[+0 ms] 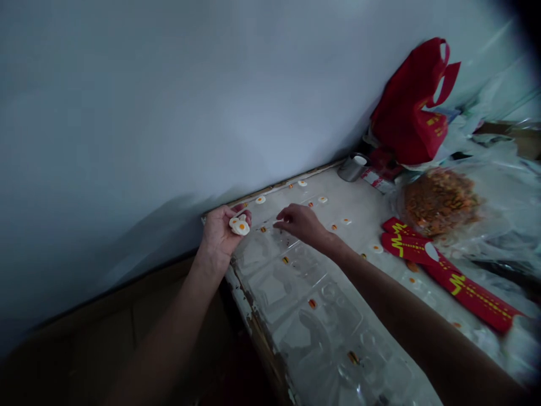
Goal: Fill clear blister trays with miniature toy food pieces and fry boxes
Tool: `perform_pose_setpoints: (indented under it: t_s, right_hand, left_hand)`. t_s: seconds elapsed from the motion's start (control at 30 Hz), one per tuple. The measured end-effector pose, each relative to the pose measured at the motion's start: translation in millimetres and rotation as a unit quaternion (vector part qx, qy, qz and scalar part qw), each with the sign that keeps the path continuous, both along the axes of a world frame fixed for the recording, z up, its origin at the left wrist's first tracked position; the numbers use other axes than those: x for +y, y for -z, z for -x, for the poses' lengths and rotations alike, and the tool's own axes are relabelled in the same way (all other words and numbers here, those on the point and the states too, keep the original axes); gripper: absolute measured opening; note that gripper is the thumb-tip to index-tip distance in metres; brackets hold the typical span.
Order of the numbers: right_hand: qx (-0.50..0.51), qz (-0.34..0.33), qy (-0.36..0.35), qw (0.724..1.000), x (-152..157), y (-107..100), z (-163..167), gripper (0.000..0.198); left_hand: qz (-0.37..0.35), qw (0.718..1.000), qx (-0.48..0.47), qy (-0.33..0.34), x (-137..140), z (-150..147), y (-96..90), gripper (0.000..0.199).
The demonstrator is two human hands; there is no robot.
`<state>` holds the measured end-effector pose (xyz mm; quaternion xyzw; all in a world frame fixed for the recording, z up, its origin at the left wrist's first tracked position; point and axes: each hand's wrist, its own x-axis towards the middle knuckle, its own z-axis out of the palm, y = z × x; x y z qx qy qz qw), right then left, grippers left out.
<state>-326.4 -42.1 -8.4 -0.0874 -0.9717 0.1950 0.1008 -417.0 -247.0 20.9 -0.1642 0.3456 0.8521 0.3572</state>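
Your left hand (222, 230) was turned palm up at the table's far left corner, fingers curled around a small cluster of glossy white fried-egg-shaped pieces with orange-yellow centres (240, 226). Your right hand (302, 220) hung over the clear moulded plastic trays (291, 287), to the right of your left, fingers bent, thumb and index tips close to each other. Can't tell if you had anything pinched there; too small and dim.

Trays covered much of the pale, worn-edged table (357, 194). Small burger-shaped pieces in orange, brown and green (311, 304) sat spaced out along them, one just below your right fingertips. More single egg pieces lay past your right hand, toward the wall and along your right forearm.

To the right you had a flat red strip with yellow zigzag print (473, 293), next to a transparent plastic bag of orange-brown bits (439, 200). Behind those, near the plain blue-grey wall (169, 101), stood a grey metallic cylinder (351, 168) and an upright red fabric bag with loop handles (412, 113).
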Motion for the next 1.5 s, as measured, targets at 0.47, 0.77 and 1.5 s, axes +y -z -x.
perform_pose_setpoints:
  t_s: [0.47, 0.77, 1.5]
  right_hand:
    - [0.08, 0.414, 0.011, 0.907, -55, -20, -35, 0.035]
    - [-0.005, 0.437, 0.011, 0.899, -39, -25, -85, 0.018]
    - [0.072, 0.314, 0.265, 0.909, -34, 25, -100, 0.014]
  left_hand:
    - [0.006, 0.983, 0.162, 0.087, 5, -39, 6.6, 0.052]
    - [0.089, 0.966, 0.21, 0.123, 12, -107, 17.0, 0.052]
    - [0.134, 0.954, 0.249, 0.098, 3, -95, 21.2, 0.044]
